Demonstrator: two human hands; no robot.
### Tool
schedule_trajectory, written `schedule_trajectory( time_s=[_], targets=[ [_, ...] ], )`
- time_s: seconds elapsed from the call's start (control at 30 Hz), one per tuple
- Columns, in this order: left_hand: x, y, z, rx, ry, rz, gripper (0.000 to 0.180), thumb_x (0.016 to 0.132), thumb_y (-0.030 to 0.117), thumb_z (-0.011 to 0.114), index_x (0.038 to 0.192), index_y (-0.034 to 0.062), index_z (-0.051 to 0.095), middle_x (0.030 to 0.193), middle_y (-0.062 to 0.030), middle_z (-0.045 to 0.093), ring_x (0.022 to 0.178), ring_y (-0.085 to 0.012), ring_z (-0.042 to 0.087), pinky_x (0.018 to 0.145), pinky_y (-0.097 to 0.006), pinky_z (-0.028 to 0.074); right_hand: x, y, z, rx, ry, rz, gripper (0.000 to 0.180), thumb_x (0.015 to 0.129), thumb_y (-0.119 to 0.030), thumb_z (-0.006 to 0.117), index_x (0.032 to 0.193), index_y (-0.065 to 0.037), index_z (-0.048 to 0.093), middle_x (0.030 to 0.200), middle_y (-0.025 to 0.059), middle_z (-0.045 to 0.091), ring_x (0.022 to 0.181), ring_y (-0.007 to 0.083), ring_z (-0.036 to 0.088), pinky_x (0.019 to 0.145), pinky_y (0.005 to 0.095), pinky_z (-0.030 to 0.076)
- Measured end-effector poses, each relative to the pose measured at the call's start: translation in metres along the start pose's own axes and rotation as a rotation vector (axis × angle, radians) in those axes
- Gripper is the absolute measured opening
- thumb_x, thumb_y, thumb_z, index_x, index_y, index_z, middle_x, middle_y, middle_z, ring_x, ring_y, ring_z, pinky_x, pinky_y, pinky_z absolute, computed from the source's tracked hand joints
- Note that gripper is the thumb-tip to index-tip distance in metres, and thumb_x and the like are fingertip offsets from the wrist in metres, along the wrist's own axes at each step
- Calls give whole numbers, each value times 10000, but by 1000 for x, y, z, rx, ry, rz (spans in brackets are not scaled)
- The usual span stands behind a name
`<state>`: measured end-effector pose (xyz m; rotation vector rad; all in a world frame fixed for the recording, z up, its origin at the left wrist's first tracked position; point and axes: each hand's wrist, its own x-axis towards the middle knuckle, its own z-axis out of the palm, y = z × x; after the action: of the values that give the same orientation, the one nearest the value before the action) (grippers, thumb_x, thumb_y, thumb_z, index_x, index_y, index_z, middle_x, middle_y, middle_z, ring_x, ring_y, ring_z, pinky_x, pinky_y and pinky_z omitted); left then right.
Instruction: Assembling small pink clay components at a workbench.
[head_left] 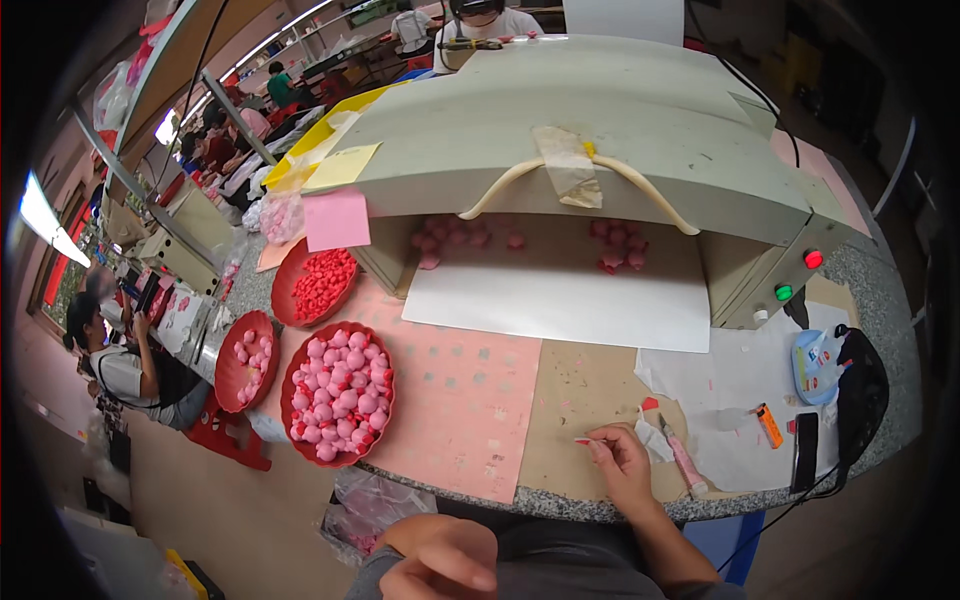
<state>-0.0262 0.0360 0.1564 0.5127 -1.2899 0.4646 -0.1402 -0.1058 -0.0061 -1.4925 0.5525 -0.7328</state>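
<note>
Over the table's front edge, my right hand [622, 462] pinches a small pale piece with a red tip [583, 440] between thumb and fingers. It is too small to name. Just right of that hand lie a slim pink-and-white tube [684, 460] and a crumpled white scrap [652, 436]. My left hand [442, 556] is close to me at the lower edge, in front of my body. Its fingers are curled, and whatever is inside them is hidden. To the left, a red scalloped bowl [388, 425] is heaped with round pink pieces [340, 392] with red parts.
A grey box-shaped machine [640, 120] holds pink pieces [620, 245] on a white sheet [560, 300]. More red bowls [222, 385] stand left. A lighter [769, 425], a blue pack [815, 365] and a black bag [862, 400] lie right. Other people sit far left and behind.
</note>
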Motion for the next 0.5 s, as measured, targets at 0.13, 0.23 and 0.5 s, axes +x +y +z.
schedule_trajectory(
  time_s=[0.13,0.23,0.5],
  targets=[
    [-23,-130,-17,432,-533,-232,333,755,78,660,1081,75,594,1110,-146,566,964,-368,564,854,-418,449,4,-4,1,-20,-24,16,103,896,-31,556,983,21,573,952,29,503,759,66,517,675,208,440],
    [-69,-259,-54,776,-745,-638,491,821,46,586,1294,41,454,1350,-194,409,1232,-382,384,993,-438,358,3,-6,5,12,-27,39,114,890,-49,576,984,12,592,938,35,524,755,77,532,673,206,442],
    [-138,-369,-120,909,-804,-607,367,798,32,503,1154,66,582,1154,-218,537,1077,-379,517,834,-462,463,-1,0,9,59,-33,8,106,878,-23,573,970,24,595,947,54,509,738,90,514,651,210,443]
  ],
)
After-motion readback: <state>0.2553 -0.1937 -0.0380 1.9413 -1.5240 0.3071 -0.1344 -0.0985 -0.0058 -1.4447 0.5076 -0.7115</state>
